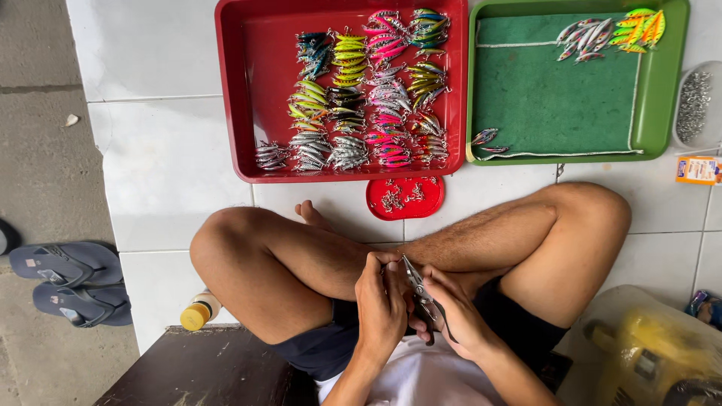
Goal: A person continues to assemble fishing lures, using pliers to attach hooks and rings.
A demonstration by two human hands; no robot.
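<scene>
I sit cross-legged on a white tiled floor. My right hand (455,312) grips small metal pliers (417,286) whose tip points up toward my left hand (380,301). My left hand is closed around something small at the plier tip; what it is stays hidden by the fingers. Beyond my legs lies a red tray (256,90) filled with several rows of colourful fishing lures (361,90). A small red lid (404,198) with tiny metal parts sits in front of it.
A green tray (556,98) with a green mat holds a few lures at its far corner and near edge. A clear dish of metal bits (693,105) and a small orange box (698,170) lie right. Flip-flops (68,282) left, a bottle (197,312), a yellow bag (654,353).
</scene>
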